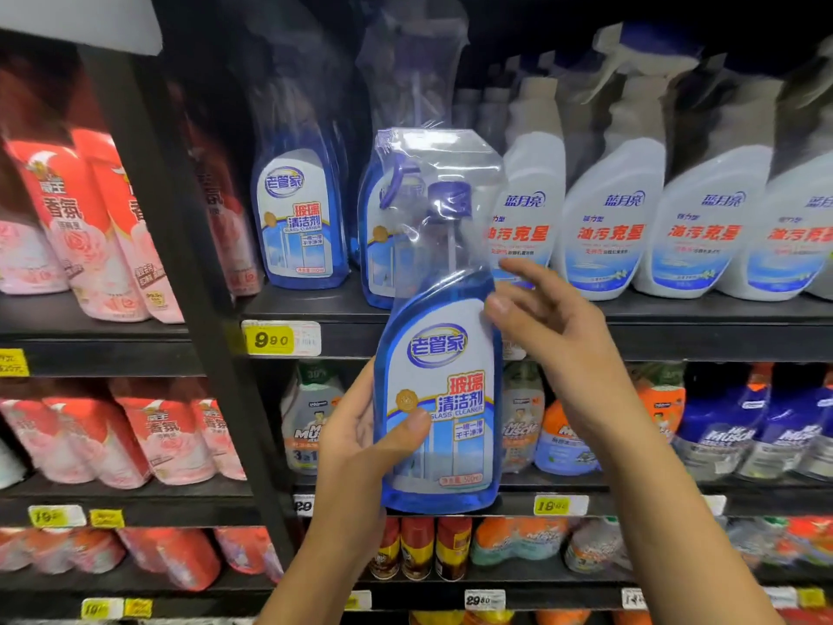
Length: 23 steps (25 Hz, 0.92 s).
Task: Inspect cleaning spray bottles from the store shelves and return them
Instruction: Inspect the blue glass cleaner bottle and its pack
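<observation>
Left hand (360, 444) grips bottle (444, 385), right hand (554, 327) perhaps touching.

Glossy clear plastic wrap (444, 173) over smooth plastic bottle (439, 399)

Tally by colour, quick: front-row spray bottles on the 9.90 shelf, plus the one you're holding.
Blue bottles on shelf: 2
White bottles on shelf: 4
Blue bottle held in left hand: 1
Total: 7

- We saw two bare hands, the left hand (356, 444) and the right hand (550, 327), with short nails.
- The left forearm (311, 575) and the right forearm (676, 489) were bare also.
</observation>
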Available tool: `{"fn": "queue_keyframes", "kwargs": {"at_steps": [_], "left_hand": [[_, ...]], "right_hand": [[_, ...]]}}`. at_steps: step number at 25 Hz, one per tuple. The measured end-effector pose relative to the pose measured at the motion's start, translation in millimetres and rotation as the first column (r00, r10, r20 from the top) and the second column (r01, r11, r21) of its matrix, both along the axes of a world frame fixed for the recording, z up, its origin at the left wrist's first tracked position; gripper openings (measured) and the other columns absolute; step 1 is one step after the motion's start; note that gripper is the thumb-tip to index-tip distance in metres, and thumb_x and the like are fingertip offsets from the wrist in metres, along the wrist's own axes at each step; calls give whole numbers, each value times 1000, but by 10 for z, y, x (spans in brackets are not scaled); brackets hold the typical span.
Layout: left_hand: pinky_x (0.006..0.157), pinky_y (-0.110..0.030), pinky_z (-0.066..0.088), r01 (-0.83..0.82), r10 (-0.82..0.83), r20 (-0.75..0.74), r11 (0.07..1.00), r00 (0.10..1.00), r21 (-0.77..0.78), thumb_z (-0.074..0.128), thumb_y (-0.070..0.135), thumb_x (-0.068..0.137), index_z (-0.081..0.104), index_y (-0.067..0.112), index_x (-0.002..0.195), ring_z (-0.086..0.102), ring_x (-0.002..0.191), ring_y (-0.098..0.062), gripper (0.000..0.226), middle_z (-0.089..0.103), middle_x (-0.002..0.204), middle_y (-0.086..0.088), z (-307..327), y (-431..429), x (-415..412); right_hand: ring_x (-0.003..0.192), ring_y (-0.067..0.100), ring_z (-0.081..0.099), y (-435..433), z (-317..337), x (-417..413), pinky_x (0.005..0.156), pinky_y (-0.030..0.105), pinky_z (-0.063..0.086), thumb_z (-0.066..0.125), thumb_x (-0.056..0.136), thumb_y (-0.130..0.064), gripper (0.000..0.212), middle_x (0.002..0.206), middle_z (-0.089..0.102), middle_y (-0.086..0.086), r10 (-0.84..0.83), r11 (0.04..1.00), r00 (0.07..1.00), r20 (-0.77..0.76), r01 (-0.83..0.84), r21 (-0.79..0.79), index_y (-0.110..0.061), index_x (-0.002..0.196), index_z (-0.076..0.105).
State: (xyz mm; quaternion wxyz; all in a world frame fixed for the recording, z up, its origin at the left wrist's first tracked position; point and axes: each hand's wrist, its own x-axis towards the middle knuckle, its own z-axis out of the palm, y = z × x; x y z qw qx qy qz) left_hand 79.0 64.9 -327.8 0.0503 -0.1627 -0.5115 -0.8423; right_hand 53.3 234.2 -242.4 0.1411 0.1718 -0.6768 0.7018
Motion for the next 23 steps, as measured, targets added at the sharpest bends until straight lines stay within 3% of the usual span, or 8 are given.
{"fn": "queue_keyframes", "kwargs": {"at_steps": [3, 7, 12, 15, 18, 20, 23], "left_hand": [[77, -40, 58, 14, -15, -14, 999, 1000, -30, 75, 21, 71, 61, 27, 124, 65, 109, -31, 56, 67, 120, -10, -21, -2, -17], [78, -40, 58, 35, -36, -27, 998, 999, -56, 76, 21, 71, 62, 30, 123, 65, 109, -29, 55, 67, 121, -8, -26, 7, -35], [79, -38, 57, 24, -29, -54, 996, 998, -88, 80, 23, 69, 60, 32, 125, 65, 110, -28, 60, 67, 121, -7, -52, -20, -79], [79, -33, 57, 28, -40, -76, 988, 996, -149, 84, 26, 64, 61, 33, 123, 66, 109, -25, 64, 68, 119, -6, -43, -56, -179], [79, -30, 56, 68, -88, -100, 980, 991, -187, 77, 14, 66, 61, 25, 122, 67, 107, -24, 60, 69, 117, -6, -34, -123, -320], [82, -29, 55, 87, -119, -138, 972, 983, -217, 73, 9, 68, 55, 17, 126, 66, 108, -23, 61, 69, 119, -6, -35, -155, -388], [84, -27, 53, 41, -87, -156, 961, 984, -273, 73, 12, 67, 51, 12, 128, 65, 109, -20, 65, 69, 119, -2, -51, -186, -459]], "right_hand": [[84, 2, 70, -91, 260, -147, 69, 13, 51, 69, 82, -24, 49, 89, 75, -6, 35, 999, 999, -21, -35, 3, -13, 128, 55], [83, 10, 72, -209, 365, -218, 67, 17, 54, 72, 84, -13, 19, 91, 75, 1, -33, 997, 993, -110, 25, -69, -16, 101, 66], [88, 19, 73, -193, 352, -230, 78, 29, 58, 76, 79, -5, 32, 94, 76, 5, 31, 999, 995, -96, -35, -36, -13, 107, 63], [90, 16, 73, -153, 325, -198, 78, 28, 57, 78, 74, -2, 44, 93, 76, 0, 133, 991, 976, -173, -134, 4, -14, 112, 59], [93, 17, 72, -124, 291, -153, 76, 23, 55, 78, 70, -4, 42, 98, 76, 1, 176, 984, 950, -256, -171, 44, -20, 106, 61], [90, 9, 72, -94, 271, -102, 74, 17, 53, 80, 67, -4, 40, 93, 76, -9, 167, 985, 932, -322, -147, 86, -30, 95, 66], [86, 2, 70, -59, 245, -36, 72, 16, 51, 84, 61, -10, 34, 86, 75, -15, 153, 983, 923, -353, -104, 152, -33, 80, 69]]}}
